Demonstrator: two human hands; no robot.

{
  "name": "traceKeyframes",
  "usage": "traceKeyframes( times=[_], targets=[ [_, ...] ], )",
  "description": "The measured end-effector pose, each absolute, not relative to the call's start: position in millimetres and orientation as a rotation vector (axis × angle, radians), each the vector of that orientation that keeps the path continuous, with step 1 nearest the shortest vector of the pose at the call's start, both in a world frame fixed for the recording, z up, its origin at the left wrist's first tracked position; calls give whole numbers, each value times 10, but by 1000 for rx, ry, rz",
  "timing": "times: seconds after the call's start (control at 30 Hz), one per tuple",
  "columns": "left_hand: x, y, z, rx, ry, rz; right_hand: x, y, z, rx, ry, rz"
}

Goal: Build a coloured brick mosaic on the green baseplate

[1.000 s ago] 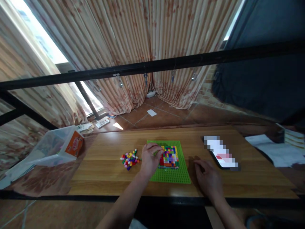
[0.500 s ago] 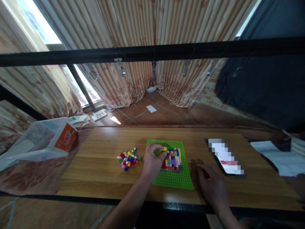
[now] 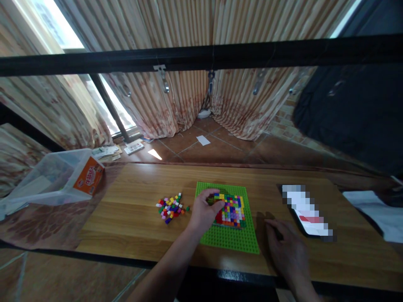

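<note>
My left hand (image 3: pixel 203 212) reaches over the left part of a patch of small coloured bricks (image 3: pixel 232 213) on a green studded baseplate (image 3: pixel 233 243). Its thumb and forefinger curve toward each other at the patch's upper left; whatever sits at the fingertips is too small to make out. To the left of that hand lies a loose pile of tiny mixed-colour bricks (image 3: pixel 171 207). Resting on the wood to the right of the baseplate, my right hand (image 3: pixel 289 249) is loosely curled, with no object visible in it.
A phone (image 3: pixel 307 212) with a blurred screen lies on the wooden table (image 3: pixel 135 239), right of the baseplate. Beyond the table's left end stands a clear plastic bin (image 3: pixel 59 176) with an orange label. White paper (image 3: pixel 371 209) is at the right. A black bar (image 3: pixel 189 58) crosses behind.
The view has shifted slightly, moving the table items a little to the right. My left hand stays at the brick patch, its thumb slightly farther over it. My right hand remains curled on the table.
</note>
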State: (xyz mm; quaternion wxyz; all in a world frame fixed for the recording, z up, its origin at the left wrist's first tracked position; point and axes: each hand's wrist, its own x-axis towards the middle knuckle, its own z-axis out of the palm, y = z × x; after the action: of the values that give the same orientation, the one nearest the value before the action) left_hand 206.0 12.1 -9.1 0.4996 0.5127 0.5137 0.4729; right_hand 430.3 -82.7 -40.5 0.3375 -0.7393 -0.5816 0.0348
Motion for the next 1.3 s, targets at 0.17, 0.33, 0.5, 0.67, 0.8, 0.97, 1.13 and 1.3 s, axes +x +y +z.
traceKeyframes(
  times=[0.17,0.33,0.5,0.67,0.8,0.97,1.13,1.3],
  targets=[
    [2024,117,-43,1207,1200,1094,4311,-831,-415,-1941,-1518,90],
    [2007,116,-48,1164,1144,1080,4304,-828,-414,-1933,-1515,91],
    [2011,155,-75,1157,1147,1075,4301,-828,-425,-1936,-1501,92],
    [2054,169,-35,1152,1169,1069,4310,-825,-433,-1922,-1505,78],
    [2091,176,-11,1144,1191,1053,4300,-823,-414,-1919,-1508,59],
    [2121,182,12,1133,1227,1062,4275,-825,-384,-1926,-1490,89],
    [2155,165,42,1143,1246,1087,4289,-821,-409,-1929,-1487,87],
    [2177,162,-3,1152,1272,1088,4319,-821,-426,-1927,-1527,67]
  ],
)
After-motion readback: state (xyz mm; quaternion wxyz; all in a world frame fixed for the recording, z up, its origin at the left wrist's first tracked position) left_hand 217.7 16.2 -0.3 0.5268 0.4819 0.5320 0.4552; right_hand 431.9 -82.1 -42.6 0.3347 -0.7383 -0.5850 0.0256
